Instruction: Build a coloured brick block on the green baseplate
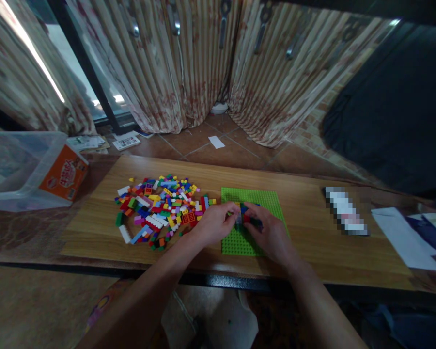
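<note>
Left hand (216,225), right hand (272,233): both curl about small coloured toy bricks (245,218) over a green studded baseplate (240,246); whether either pinches, one cannot tell. Loose brick pile (155,222) lies left, on wooden desk (308,215).

Curtains (199,72) and toy bricks (156,221) suggest a home.

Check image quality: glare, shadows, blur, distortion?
Head view throughout: bright streak by the left curtain; glare on the table's dark front edge; dim lower corners; bricks between the left hand and right hand look soft; pixelation masks an item at right.
</note>
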Tool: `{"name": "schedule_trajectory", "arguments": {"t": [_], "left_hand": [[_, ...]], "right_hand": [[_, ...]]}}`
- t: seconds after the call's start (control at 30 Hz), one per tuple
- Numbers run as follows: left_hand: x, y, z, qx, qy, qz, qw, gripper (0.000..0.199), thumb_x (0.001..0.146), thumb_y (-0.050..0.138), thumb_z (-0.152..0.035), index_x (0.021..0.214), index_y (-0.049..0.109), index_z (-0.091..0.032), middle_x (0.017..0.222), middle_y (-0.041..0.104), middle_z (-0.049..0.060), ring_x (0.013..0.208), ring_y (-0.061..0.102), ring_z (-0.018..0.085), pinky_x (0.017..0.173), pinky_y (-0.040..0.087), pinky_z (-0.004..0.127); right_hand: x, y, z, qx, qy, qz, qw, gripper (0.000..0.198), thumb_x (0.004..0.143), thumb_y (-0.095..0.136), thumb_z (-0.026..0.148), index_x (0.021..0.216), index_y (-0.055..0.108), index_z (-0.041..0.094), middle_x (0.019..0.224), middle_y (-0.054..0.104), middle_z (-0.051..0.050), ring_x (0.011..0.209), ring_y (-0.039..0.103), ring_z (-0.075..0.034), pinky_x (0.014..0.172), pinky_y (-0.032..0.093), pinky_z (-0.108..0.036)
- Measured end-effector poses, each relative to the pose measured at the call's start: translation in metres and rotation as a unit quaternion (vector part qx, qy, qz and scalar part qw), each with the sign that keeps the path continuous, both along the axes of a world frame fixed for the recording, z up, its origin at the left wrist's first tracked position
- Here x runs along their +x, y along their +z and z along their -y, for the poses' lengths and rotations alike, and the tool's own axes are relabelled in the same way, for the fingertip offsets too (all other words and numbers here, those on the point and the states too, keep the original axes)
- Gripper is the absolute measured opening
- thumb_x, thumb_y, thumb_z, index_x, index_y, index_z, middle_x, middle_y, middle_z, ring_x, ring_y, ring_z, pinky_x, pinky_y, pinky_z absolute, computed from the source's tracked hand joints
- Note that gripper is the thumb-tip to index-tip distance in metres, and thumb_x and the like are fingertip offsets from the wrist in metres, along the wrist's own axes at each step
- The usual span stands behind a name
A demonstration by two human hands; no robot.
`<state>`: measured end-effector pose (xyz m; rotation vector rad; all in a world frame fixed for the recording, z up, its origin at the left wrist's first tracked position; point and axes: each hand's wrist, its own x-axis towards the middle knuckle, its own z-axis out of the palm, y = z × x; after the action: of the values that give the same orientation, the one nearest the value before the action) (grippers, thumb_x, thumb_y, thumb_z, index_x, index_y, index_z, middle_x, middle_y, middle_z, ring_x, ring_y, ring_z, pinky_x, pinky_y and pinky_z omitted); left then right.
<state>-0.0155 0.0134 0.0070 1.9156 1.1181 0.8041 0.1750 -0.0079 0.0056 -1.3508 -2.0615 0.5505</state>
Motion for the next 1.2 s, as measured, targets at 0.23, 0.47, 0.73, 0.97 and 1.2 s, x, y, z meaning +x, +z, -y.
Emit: {"name": "schedule_trajectory", "arguments": {"t": [0.23,0.47,0.73,0.97,1.2], "left_hand": [[-0.001,0.002,0.001,0.008,-0.002,0.003,1.0,0.016,0.089,0.047,-0.019,0.094,0.063,-0.018,0.091,0.07,0.003,0.084,0.064,0.015,0.078,0.048,0.027],[-0.001,0.004,0.001,0.008,0.002,-0.018,1.0,0.016,0.088,0.047,-0.018,0.093,0.063,-0.018,0.092,0.07,0.003,0.083,0.064,0.015,0.074,0.047,0.026],[-0.001,0.006,0.002,0.004,0.005,-0.059,0.998,0.016,0.089,0.046,-0.02,0.091,0.062,-0.018,0.085,0.069,0.002,0.075,0.062,0.015,0.069,0.046,0.026],[-0.001,0.005,0.003,0.02,0.001,-0.07,0.997,0.017,0.089,0.046,-0.02,0.091,0.062,-0.019,0.083,0.068,0.002,0.075,0.062,0.015,0.069,0.046,0.027],[-0.001,0.002,0.002,0.054,-0.021,-0.092,0.994,0.02,0.089,0.046,-0.017,0.092,0.064,-0.02,0.089,0.069,0.003,0.084,0.063,0.017,0.077,0.047,0.029]], "right_hand": [[-0.005,0.0,-0.001,-0.007,-0.007,-0.015,1.0,0.043,0.084,0.056,0.023,0.126,0.055,0.027,0.101,0.068,-0.004,0.095,0.063,-0.021,0.088,0.05,-0.041],[-0.003,-0.003,-0.003,-0.029,-0.012,-0.054,0.998,0.042,0.082,0.057,0.023,0.125,0.058,0.026,0.099,0.069,-0.005,0.094,0.064,-0.021,0.088,0.05,-0.041],[0.001,-0.001,-0.007,-0.056,0.004,-0.068,0.996,0.044,0.081,0.06,0.023,0.125,0.059,0.026,0.1,0.069,-0.004,0.097,0.063,-0.02,0.092,0.048,-0.04],[0.005,-0.003,-0.01,-0.055,0.008,-0.062,0.997,0.045,0.081,0.061,0.022,0.126,0.058,0.027,0.105,0.068,-0.005,0.1,0.062,-0.021,0.094,0.048,-0.044],[0.007,-0.004,-0.011,-0.05,0.018,-0.05,0.997,0.045,0.081,0.061,0.022,0.125,0.058,0.028,0.108,0.068,-0.004,0.102,0.062,-0.021,0.096,0.048,-0.046]]}}
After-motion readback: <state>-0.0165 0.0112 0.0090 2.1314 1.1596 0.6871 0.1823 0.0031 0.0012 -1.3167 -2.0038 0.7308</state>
